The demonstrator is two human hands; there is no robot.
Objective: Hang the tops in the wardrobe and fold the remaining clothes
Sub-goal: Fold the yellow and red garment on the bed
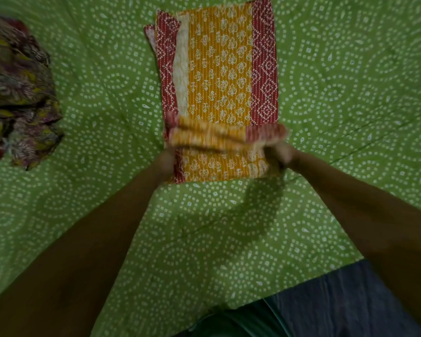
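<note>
Yellow-red garment [219, 76], two hands [275, 156] gripping it

Dim, even indoor light, motion blur on the hands and lifted fold at centre, wide-angle bending toward edges, soft shadow at 5 o'clock

Yellow-and-red printed garment [220, 76], green dotted bedsheet [350, 93]

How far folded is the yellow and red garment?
Partly folded: the yellow and red garment lies as a narrow strip, its near end lifted by left hand and right hand.
</note>
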